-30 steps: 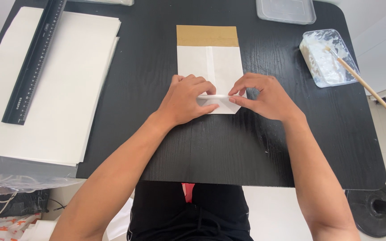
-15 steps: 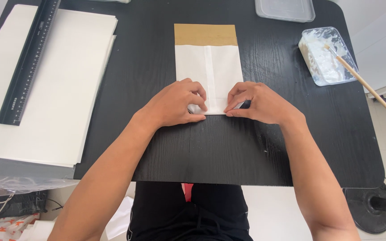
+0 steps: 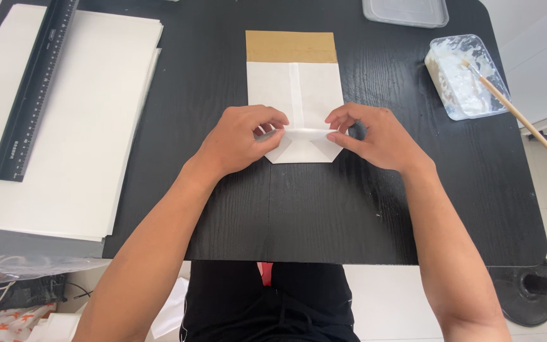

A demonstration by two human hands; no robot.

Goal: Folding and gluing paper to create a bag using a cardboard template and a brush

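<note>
My left hand (image 3: 238,142) and right hand (image 3: 375,136) each pinch the near folded flap of the white paper bag (image 3: 294,95); its long axis runs near-to-far at the black table's (image 3: 324,209) centre, equally close to both hands.

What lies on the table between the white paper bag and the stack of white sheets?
Nothing: in the head view, only bare black table separates the white paper bag from the stack of white sheets.

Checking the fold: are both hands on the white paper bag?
Touching. Head view shows left hand and right hand pinching the white paper bag at its folded edge.
</note>
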